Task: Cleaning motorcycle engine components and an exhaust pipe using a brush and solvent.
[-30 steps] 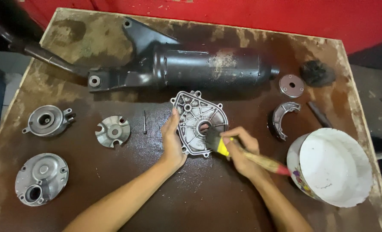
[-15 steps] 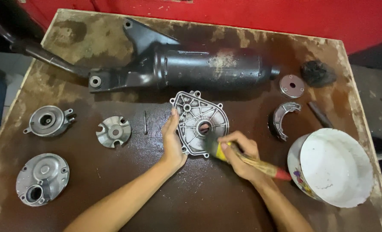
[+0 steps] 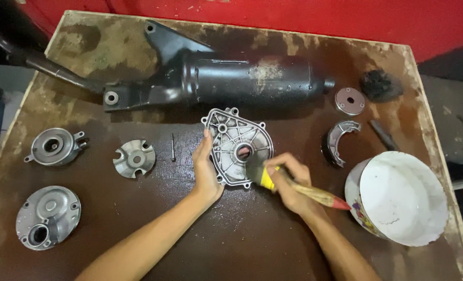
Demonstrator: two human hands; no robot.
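A flat grey metal engine cover with a round centre hole lies on the dark wet table. My left hand rests against the cover's left edge and steadies it. My right hand grips a paintbrush with a wooden handle, a yellow band and dark bristles. The bristles touch the cover's lower right part, just below the centre hole.
A black exhaust muffler lies across the back. Grey metal parts sit at the left: a housing, a slotted disc, a round cover, and a thin pin. At the right are a white bucket, a brake shoe, a disc and a black lump.
The brush has moved down and left across the cover, from near the centre hole toward its lower right edge. My left hand has stayed on the cover.
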